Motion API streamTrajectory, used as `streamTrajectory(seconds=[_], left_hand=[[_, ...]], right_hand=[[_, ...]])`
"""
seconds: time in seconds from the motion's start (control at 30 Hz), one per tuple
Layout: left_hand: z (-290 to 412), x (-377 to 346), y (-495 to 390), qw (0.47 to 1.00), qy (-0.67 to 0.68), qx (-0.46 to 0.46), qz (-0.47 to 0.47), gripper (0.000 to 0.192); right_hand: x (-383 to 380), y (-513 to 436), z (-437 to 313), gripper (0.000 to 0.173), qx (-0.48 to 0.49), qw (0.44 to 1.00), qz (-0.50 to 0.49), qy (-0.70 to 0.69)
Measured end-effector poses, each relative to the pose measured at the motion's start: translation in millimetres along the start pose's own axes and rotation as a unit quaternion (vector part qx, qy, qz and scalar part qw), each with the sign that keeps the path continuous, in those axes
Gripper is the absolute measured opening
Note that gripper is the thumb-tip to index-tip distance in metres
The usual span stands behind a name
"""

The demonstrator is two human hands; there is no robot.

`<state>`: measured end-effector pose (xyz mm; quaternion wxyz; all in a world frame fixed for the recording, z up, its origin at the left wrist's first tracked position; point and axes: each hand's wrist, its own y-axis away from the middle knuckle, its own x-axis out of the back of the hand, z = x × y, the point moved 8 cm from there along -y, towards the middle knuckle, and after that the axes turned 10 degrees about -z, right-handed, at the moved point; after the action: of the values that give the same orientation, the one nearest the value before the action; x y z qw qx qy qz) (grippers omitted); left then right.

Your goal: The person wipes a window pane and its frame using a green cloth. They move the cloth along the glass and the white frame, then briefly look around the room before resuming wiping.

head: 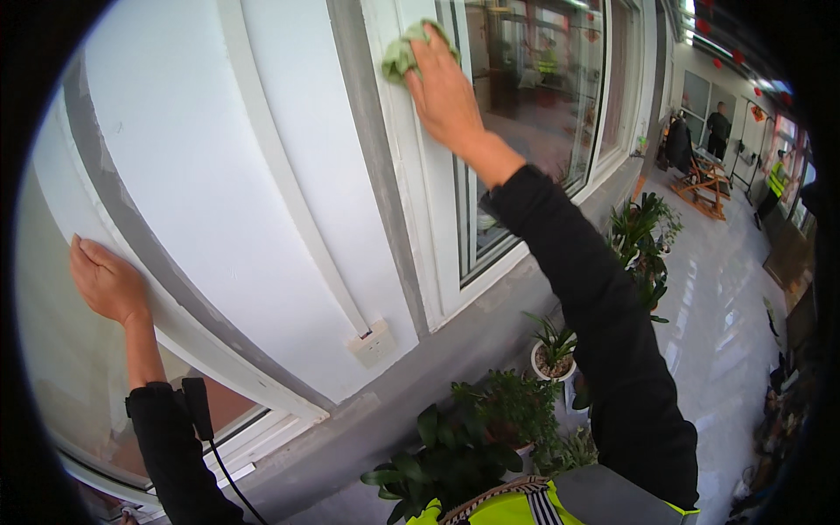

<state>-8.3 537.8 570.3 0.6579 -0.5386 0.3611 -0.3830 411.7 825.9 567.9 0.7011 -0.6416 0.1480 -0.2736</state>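
Note:
My right hand (446,98) presses a crumpled light-green cloth (398,58) against the upper part of a white window frame (420,216). The glass pane (531,111) beside it reflects the room. At the far left, my left hand (110,282) is raised with curled fingers against the frame (216,374) of a second window. Its fingertips are hidden, so whether it grips the frame cannot be seen. A white wall panel (289,216) with grey borders stands between the two windows.
Cable trunking (289,170) runs down the panel to a wall socket (371,344). Below stand leafy plants (453,453) and a white-potted plant (553,357). A black device (197,407) with a cable hangs by my left forearm. Farther right are a wooden rocking chair (705,190) and two people.

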Motion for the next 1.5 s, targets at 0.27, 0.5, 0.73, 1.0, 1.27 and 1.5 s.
streamTrajectory(seconds=[0.27,0.5,0.73,1.0,1.27,1.5], left_hand=[[1,4,2,0.999,0.024,0.021,-0.002,0.049],[1,6,1,1.0,0.013,0.017,-0.006,0.052],[2,5,1,1.0,0.001,0.02,-0.01,0.054],[-2,3,-2,1.0,-0.01,0.018,-0.009,0.055],[-8,-2,-4,1.0,-0.014,0.016,-0.004,0.056],[-36,-18,-11,0.997,-0.049,0.042,-0.052,0.055]], right_hand=[[-1,-98,23,0.046,0.046,0.993,0.093,0.052],[0,-87,16,0.043,0.038,0.989,0.121,0.072],[-11,-9,3,0.043,0.011,0.998,0.044,0.032],[-33,144,-20,0.041,-0.041,0.999,-0.007,0.023],[-58,307,-46,0.038,-0.142,0.974,-0.173,0.033],[-59,406,-58,0.041,-0.205,0.932,-0.299,0.022]])
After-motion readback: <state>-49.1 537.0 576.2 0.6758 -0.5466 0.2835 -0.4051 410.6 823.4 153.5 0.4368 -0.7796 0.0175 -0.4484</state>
